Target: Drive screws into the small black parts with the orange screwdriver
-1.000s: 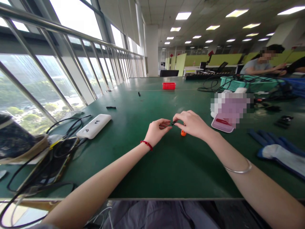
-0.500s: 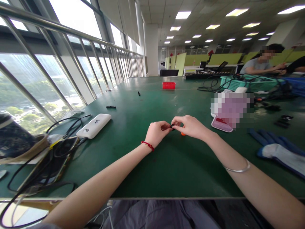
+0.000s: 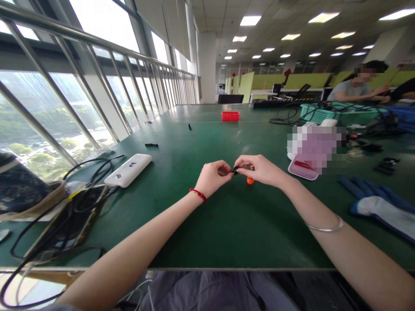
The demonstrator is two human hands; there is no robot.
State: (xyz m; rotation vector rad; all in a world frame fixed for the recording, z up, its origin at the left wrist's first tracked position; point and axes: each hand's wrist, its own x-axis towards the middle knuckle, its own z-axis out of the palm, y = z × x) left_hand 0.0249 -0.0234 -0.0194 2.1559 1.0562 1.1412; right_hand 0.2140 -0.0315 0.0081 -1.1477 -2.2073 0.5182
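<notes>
My left hand [image 3: 214,176] and my right hand [image 3: 257,167] meet above the table with their fingertips pinched together. Between them is a small black part [image 3: 234,170], gripped from both sides; its exact kind is too small to make out. A small orange object [image 3: 250,180] shows beneath my right hand, partly covered by its fingers. Whether that hand holds it or it rests on the table, I cannot tell.
On the green table [image 3: 194,233], a white power bank [image 3: 129,170] and cables lie left. Small black pieces [image 3: 151,144] and a red bin [image 3: 230,116] are farther back. Blue-and-white gloves [image 3: 382,207] and a green basket [image 3: 343,114] lie right, with a seated person [image 3: 353,88] beyond.
My hands have shifted slightly, and more of the orange object shows under my right hand. Both hands still pinch the black part.
</notes>
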